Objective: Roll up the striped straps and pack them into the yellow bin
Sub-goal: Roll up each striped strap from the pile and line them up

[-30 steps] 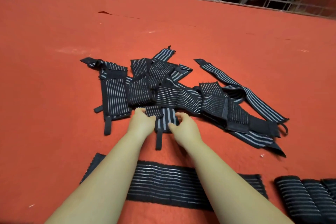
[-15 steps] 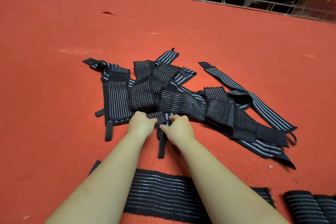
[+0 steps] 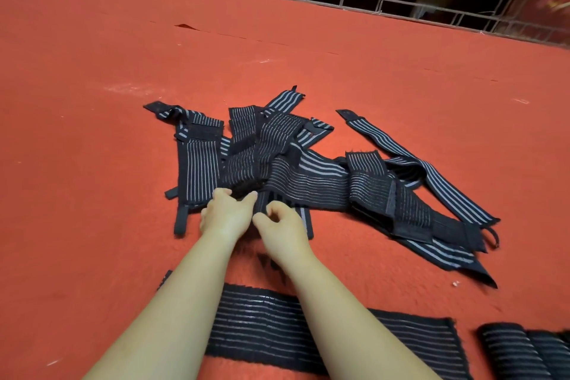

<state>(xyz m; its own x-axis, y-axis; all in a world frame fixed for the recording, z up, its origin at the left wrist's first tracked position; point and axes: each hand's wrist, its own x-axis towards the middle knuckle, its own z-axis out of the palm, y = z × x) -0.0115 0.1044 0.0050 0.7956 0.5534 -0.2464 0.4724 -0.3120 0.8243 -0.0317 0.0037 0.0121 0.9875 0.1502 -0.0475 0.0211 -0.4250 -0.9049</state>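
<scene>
Fingers of left hand [image 3: 224, 215] and right hand [image 3: 285, 223] curl at strap pile [image 3: 308, 170] edge; actual pinch unclear, blurred. Rolled straps [image 3: 524, 352] cut off at frame corner.

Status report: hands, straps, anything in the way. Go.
Left hand and right hand curled at near edge of strap pile. Nothing rolled there. Flat strap under forearms. Yellow bin not visible.
</scene>
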